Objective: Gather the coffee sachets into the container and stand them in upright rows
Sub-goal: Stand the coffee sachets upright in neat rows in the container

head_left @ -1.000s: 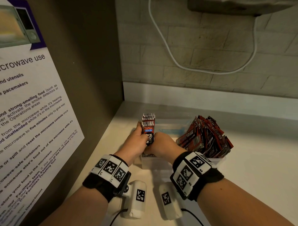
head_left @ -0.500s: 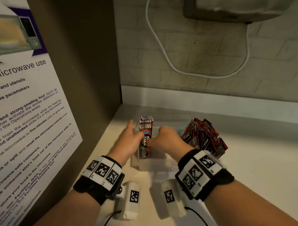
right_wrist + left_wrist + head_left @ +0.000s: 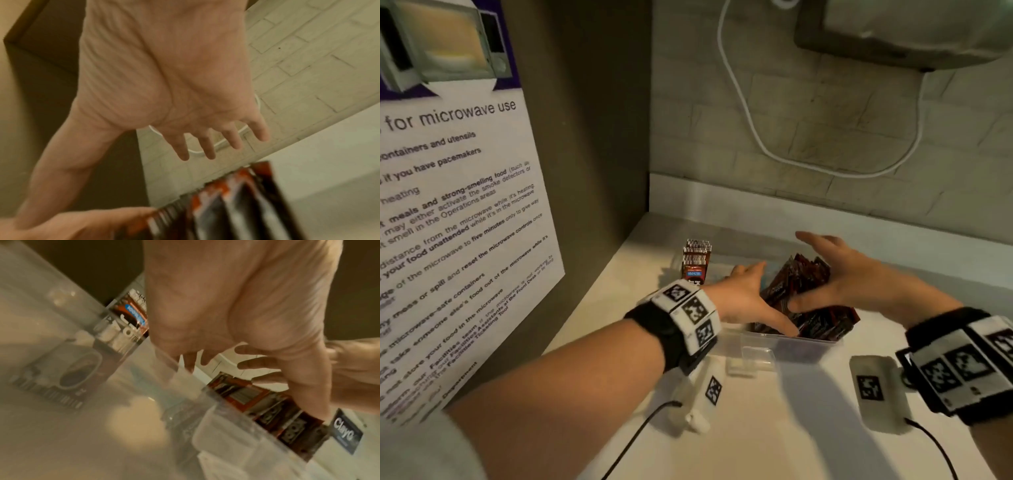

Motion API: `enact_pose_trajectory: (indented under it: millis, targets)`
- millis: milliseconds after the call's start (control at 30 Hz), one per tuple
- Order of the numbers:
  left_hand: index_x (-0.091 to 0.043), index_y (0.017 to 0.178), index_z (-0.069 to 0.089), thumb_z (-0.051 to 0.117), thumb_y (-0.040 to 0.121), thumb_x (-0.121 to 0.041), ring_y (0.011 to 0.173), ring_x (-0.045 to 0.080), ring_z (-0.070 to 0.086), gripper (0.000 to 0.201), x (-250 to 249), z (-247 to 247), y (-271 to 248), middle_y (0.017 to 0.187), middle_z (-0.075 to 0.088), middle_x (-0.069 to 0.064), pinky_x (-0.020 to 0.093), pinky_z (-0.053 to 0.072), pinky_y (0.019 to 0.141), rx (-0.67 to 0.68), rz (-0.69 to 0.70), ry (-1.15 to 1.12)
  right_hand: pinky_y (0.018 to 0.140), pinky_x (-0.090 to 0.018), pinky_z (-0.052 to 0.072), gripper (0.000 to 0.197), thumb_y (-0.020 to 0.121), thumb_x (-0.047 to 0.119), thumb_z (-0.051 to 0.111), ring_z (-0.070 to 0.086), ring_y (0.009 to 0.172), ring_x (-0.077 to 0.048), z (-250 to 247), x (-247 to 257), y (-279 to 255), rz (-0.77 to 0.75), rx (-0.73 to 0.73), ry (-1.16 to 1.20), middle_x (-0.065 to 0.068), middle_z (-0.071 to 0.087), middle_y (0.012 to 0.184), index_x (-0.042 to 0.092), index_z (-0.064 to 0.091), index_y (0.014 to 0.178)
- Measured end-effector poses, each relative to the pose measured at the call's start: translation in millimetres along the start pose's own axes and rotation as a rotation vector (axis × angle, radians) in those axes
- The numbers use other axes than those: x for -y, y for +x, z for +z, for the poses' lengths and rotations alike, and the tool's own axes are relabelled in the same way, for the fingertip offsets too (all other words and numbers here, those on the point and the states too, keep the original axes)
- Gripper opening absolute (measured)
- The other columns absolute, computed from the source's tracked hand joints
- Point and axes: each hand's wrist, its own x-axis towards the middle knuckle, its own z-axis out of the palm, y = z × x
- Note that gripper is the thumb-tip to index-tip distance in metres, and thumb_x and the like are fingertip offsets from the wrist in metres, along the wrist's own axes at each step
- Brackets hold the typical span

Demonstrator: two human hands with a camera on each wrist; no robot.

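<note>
Two hands over the clear container point(image 3: 791, 346) on the counter point(image 3: 808, 428). Head view: left hand point(image 3: 743, 301) reaches across to the loose pile of sachets point(image 3: 804, 298) in the container's right part, fingers straight, thumb pointing down along the pile's near side. Right hand point(image 3: 859, 274) comes in from the right, fingers spread and extended over the pile, thumb on its near face. Neither hand has closed on anything. Upright stack of sachets point(image 3: 697, 262) stands in the container's left end, nothing touching it. Half a second ago both hands were at that stack, pressing it in; now both are at the pile, and the camera has swung right.

Left wrist view: left hand point(image 3: 246, 313) palm open, fingers straight, thumb against the pile point(image 3: 267, 405) at the container wall point(image 3: 226, 426); upright stack point(image 3: 131, 318) sits behind the palm. Blurred.

Right wrist view: right hand point(image 3: 174, 73) open, fingers splayed above the pile's point(image 3: 226, 203) top edges, thumb touching its left side. Heavy motion blur.
</note>
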Motion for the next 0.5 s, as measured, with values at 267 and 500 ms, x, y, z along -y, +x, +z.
enact_pose_trajectory:
  millis: [267,500]
  targets:
    - [-0.025,0.154,-0.007,0.085,0.067,-0.043,0.142,0.034,0.025,0.128,-2.6,5.7,29.9,0.157,0.018,0.013,0.05,0.031,0.113,0.058,-0.023,0.079,0.116,-0.057,0.017,0.153,0.018,0.075,0.07,-0.011,0.146,-0.026,13.9,-22.9,11.3,0.017,0.155,-0.263,0.013,-0.012,0.158,0.045,-0.003,0.149]
    - [-0.021,0.152,0.012,0.083,0.073,-0.029,0.136,0.031,0.032,0.107,-5.9,4.5,40.0,0.148,0.028,0.011,0.048,0.036,0.111,0.117,-0.007,0.004,0.116,-0.058,0.012,0.126,0.057,0.064,0.078,-0.017,0.146,-0.025,21.6,-31.7,20.6,0.022,0.148,-0.286,0.014,-0.016,0.158,0.042,-0.004,0.15]
